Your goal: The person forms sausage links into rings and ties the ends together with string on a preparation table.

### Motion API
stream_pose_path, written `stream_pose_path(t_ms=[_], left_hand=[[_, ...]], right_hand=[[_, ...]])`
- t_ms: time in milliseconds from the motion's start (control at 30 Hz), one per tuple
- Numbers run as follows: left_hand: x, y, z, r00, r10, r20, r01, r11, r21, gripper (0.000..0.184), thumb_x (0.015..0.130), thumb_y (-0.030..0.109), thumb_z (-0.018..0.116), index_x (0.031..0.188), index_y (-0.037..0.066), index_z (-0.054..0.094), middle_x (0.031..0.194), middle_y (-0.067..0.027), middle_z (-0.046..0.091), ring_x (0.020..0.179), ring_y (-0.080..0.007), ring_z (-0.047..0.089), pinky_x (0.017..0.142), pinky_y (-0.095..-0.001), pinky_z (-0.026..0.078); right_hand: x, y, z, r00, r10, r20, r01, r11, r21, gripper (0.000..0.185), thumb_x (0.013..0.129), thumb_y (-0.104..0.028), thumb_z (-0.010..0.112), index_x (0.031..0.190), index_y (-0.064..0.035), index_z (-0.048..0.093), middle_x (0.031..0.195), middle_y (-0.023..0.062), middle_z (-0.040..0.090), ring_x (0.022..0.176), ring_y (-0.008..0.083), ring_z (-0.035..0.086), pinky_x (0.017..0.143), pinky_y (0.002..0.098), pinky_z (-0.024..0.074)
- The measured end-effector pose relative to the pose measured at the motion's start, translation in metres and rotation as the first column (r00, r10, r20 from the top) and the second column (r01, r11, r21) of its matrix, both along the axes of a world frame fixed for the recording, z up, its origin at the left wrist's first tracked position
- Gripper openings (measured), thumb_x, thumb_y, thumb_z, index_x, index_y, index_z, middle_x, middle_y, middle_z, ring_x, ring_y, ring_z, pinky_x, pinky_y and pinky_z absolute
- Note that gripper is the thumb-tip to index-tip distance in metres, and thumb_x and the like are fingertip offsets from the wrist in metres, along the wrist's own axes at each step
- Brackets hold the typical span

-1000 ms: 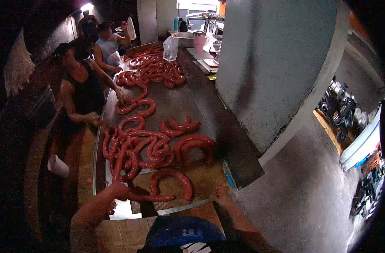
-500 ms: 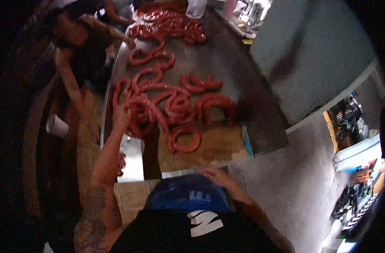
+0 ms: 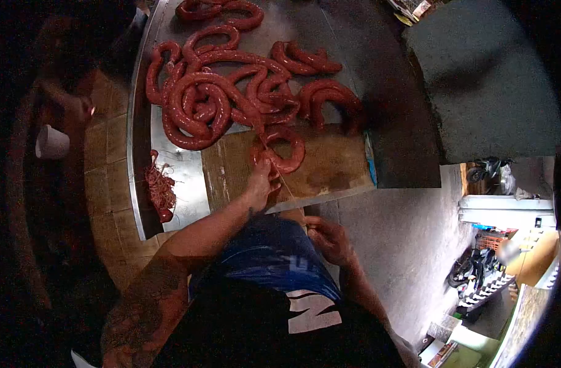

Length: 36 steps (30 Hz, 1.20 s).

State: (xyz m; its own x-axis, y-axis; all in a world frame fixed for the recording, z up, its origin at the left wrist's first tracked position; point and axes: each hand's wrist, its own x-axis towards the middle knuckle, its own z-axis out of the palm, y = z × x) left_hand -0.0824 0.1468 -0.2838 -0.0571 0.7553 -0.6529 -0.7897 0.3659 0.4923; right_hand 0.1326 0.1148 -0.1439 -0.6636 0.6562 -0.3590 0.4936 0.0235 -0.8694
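Observation:
Long coils of red sausage [image 3: 197,110] lie heaped on the metal table [image 3: 176,159]. My left hand [image 3: 265,183] is at the wooden board [image 3: 336,162], its fingers closed at the near side of a ring-shaped sausage [image 3: 291,147]. A thin string [image 3: 286,186] runs from there down toward my right hand [image 3: 329,239]. That hand is closed in front of my blue apron [image 3: 262,245], beyond the board's near edge; what its fingers hold is too small to make out.
A tangle of string scraps [image 3: 160,187] lies at the table's left corner. A white cup [image 3: 51,142] and another person's hand [image 3: 83,107] are at the left. Curved sausages [image 3: 329,95] lie near the right edge, beside a grey wall [image 3: 495,80].
The view has tilted down and moved closer. My left hand has moved from the sausage heap to the ring on the board. My right hand has closed in front of the apron.

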Motion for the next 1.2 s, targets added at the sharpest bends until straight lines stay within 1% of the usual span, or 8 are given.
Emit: stream_pose_path(t_ms=[367, 500, 633, 667, 900, 1000, 1100, 1200], left_hand=[[-0.055, 0.062, -0.038, 0.958, -0.133, 0.253, 0.082, 0.976, 0.203, 0.017, 0.097, 0.022, 0.044, 0.092, 0.008, 0.053, 0.090, -0.0053, 0.059, 0.084, -0.0184, 0.058, 0.073, -0.0338, 0.046], [-0.051, 0.058, -0.026, 0.458, -0.061, -0.887, 0.427, 0.890, 0.159, 0.030, 0.098, 0.027, 0.046, 0.094, 0.000, 0.059, 0.080, -0.0034, 0.059, 0.075, -0.0172, 0.054, 0.071, -0.0310, 0.046], [-0.060, 0.046, -0.002, 0.407, -0.248, -0.879, 0.690, 0.713, 0.119, 0.035, 0.098, 0.028, 0.045, 0.097, 0.000, 0.064, 0.089, -0.0036, 0.063, 0.080, -0.0160, 0.056, 0.076, -0.0335, 0.045], [-0.063, 0.046, 0.013, 0.426, -0.415, -0.804, 0.763, 0.642, 0.073, 0.034, 0.098, 0.030, 0.047, 0.098, 0.001, 0.064, 0.087, -0.0030, 0.063, 0.080, -0.0152, 0.055, 0.076, -0.0330, 0.045], [-0.043, 0.059, 0.000, 0.700, -0.536, -0.473, 0.601, 0.799, -0.016, 0.026, 0.096, 0.026, 0.052, 0.099, 0.003, 0.062, 0.086, -0.0035, 0.061, 0.082, -0.0147, 0.056, 0.079, -0.0259, 0.045], [-0.022, 0.057, -0.046, 0.796, -0.405, -0.450, 0.465, 0.885, 0.025, 0.029, 0.096, 0.029, 0.051, 0.093, 0.002, 0.063, 0.088, -0.0039, 0.061, 0.085, -0.0135, 0.054, 0.078, -0.0259, 0.043], [0.004, 0.054, -0.045, 0.774, -0.270, -0.573, 0.375, 0.924, 0.071, 0.030, 0.097, 0.028, 0.050, 0.091, 0.002, 0.063, 0.086, -0.0036, 0.061, 0.082, -0.0137, 0.053, 0.077, -0.0271, 0.043], [0.018, 0.063, -0.019, 0.675, -0.154, -0.721, 0.356, 0.925, 0.136, 0.029, 0.097, 0.026, 0.048, 0.091, 0.001, 0.063, 0.085, -0.0041, 0.061, 0.078, -0.0146, 0.053, 0.075, -0.0291, 0.043]], right_hand=[[0.119, 0.008, -0.097, 0.936, -0.051, 0.348, -0.023, 0.978, 0.206, 0.024, 0.085, -0.007, 0.051, 0.104, -0.0018, 0.065, 0.094, 0.0115, 0.066, 0.083, 0.0201, 0.062, 0.078, 0.0330, 0.0488], [0.055, 0.112, -0.055, 0.956, -0.241, 0.169, 0.162, 0.910, 0.381, 0.019, 0.088, -0.010, 0.050, 0.097, 0.0013, 0.062, 0.095, 0.0163, 0.064, 0.090, 0.0245, 0.062, 0.080, 0.0352, 0.0479], [-0.039, 0.211, -0.056, 0.959, -0.086, -0.268, 0.231, 0.784, 0.576, 0.035, 0.088, -0.024, 0.054, 0.115, -0.0014, 0.058, 0.113, 0.0174, 0.059, 0.105, 0.0313, 0.057, 0.089, 0.0382, 0.0450], [-0.049, 0.240, -0.074, 0.928, -0.271, 0.258, -0.042, 0.610, 0.791, 0.038, 0.086, -0.026, 0.056, 0.115, -0.0019, 0.058, 0.113, 0.0167, 0.059, 0.104, 0.0321, 0.056, 0.088, 0.0388, 0.0453], [0.075, 0.261, -0.152, 0.982, -0.086, 0.167, -0.139, 0.261, 0.955, 0.023, 0.084, -0.009, 0.053, 0.105, -0.0047, 0.061, 0.100, 0.0124, 0.060, 0.091, 0.0317, 0.056, 0.078, 0.0384, 0.0472], [0.130, 0.202, -0.124, 0.716, -0.394, 0.576, -0.078, 0.775, 0.627, 0.024, 0.083, -0.008, 0.053, 0.105, -0.0040, 0.060, 0.104, 0.0130, 0.059, 0.094, 0.0308, 0.056, 0.081, 0.0389, 0.0467], [0.090, 0.150, -0.107, 0.864, -0.487, 0.127, 0.298, 0.698, 0.651, 0.039, 0.079, -0.006, 0.051, 0.118, -0.0056, 0.058, 0.112, 0.0178, 0.058, 0.104, 0.0318, 0.056, 0.091, 0.0410, 0.0440], [-0.017, 0.128, -0.061, 0.944, -0.020, 0.329, -0.022, 0.992, 0.121, 0.043, 0.085, -0.011, 0.051, 0.127, -0.0026, 0.051, 0.124, 0.0179, 0.054, 0.113, 0.0307, 0.053, 0.095, 0.0372, 0.0421]])
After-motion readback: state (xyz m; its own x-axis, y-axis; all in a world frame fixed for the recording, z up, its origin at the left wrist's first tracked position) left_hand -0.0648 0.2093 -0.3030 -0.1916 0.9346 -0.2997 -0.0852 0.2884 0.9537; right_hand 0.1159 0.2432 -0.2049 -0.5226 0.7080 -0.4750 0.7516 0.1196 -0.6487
